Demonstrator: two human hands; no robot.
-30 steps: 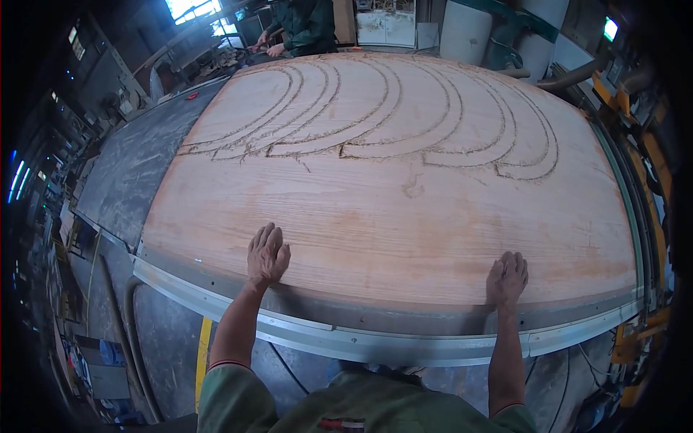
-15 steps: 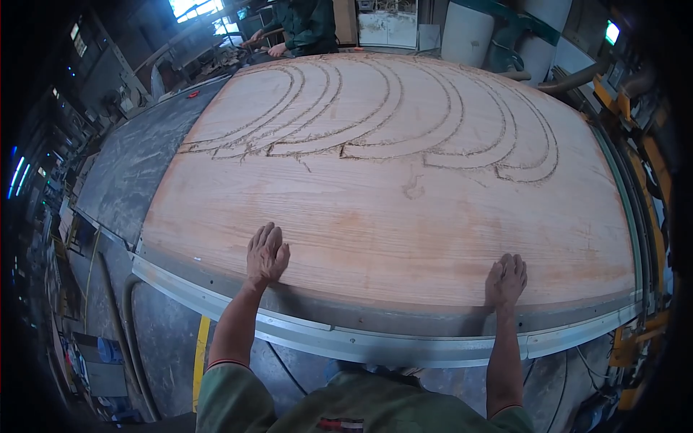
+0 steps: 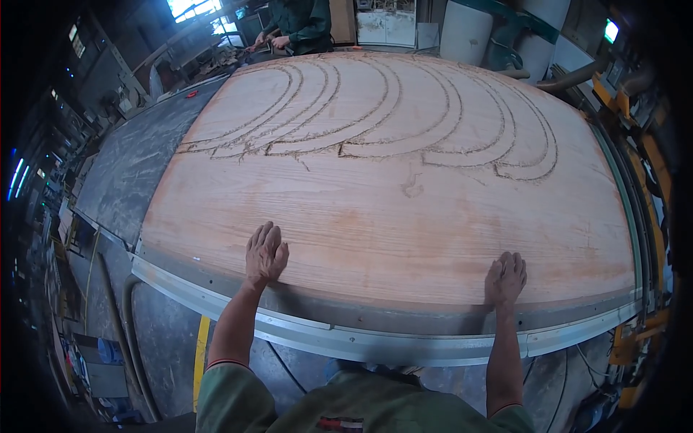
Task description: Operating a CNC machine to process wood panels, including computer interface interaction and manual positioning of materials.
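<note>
Pale-brown wooden panel, grooved in curves (image 3: 375, 224), lies flat on the grey metal-edged table (image 3: 404, 321), and from afar I see bare left hand (image 3: 266, 254) and bare right hand (image 3: 507, 279) resting well apart — fingers close together, pinching nothing — perhaps steadying it evenly.

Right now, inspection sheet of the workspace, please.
Surface: scuffed dark bed left of the wood board; metal rail along the near edge.
Workpiece: board has curved grooves in its far part.
Clutter: debris along the grooves; small red item on the bed.
Hands: left hand and right hand open on the board's near part, holding nothing.
Cables: dark cable-like line below the rail.
Surroundings: co-worker past the far edge, toward the left.
</note>
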